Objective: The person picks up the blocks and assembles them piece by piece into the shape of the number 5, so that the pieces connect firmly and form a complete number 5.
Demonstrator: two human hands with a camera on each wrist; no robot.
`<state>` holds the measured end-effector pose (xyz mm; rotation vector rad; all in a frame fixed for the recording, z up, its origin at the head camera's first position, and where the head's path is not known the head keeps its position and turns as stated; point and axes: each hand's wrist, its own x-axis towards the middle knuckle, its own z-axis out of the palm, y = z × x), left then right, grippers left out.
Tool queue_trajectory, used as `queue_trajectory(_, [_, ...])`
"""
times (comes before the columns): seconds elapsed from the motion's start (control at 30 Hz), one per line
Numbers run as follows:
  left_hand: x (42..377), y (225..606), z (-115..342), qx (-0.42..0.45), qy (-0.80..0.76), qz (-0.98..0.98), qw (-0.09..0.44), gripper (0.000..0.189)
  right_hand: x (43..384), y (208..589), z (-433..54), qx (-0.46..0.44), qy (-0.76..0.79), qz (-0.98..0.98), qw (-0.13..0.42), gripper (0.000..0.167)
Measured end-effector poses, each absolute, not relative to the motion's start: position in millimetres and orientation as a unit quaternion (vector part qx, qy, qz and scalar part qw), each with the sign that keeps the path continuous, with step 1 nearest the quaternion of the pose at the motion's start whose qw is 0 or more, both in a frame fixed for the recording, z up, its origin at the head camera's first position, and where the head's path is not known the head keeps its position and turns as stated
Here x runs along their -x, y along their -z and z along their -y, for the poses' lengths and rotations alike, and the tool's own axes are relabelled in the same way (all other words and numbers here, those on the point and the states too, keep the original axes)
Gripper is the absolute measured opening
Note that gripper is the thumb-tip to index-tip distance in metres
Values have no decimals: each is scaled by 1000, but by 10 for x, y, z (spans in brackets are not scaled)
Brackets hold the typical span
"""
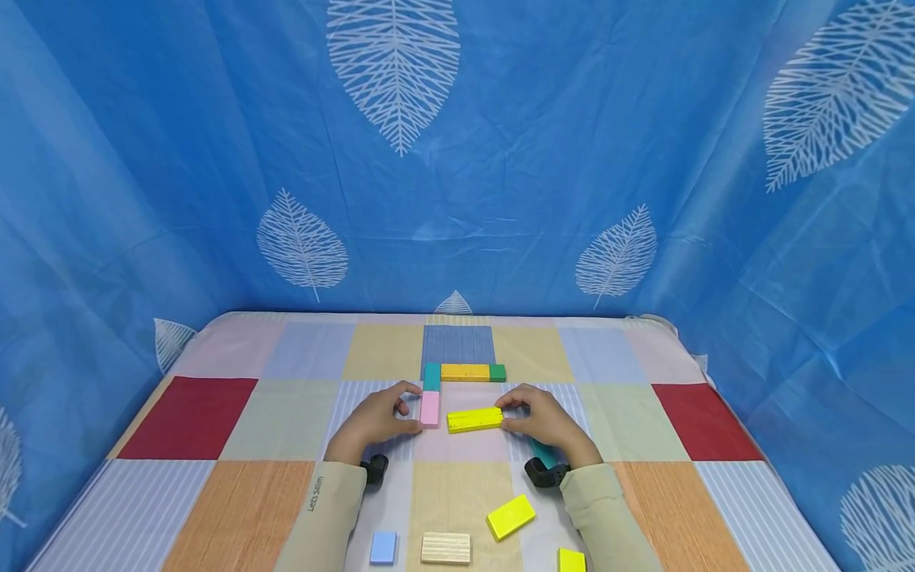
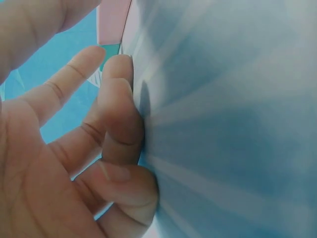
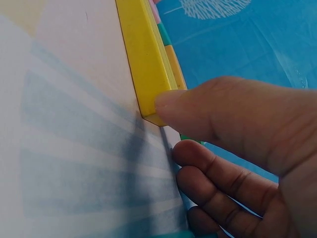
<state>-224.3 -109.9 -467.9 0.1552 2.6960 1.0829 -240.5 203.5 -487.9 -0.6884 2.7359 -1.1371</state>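
A long yellow block, with a dark line along its top, lies slightly tilted in the middle of the cloth. My right hand pinches its right end, the thumb pressed on the block near the corner. The other fingers curl loosely beside it. On the left, a pink block stands in line with a teal block. My left hand rests beside the pink block, thumb tip at its near corner and index finger off its side. Its remaining fingers bend against the cloth.
An orange-yellow block and a green block extend rightward from the teal one. Nearer me lie a yellow block, a wooden block, a blue block and another yellow piece. A teal piece shows beside my right wrist.
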Motion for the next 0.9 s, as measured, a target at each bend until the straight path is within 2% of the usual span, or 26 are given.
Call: queue_trajectory(0.9, [2257,4722,1110,-38,-379,-917,115,51,2375,4807,-1822,203,318,-925,38,25])
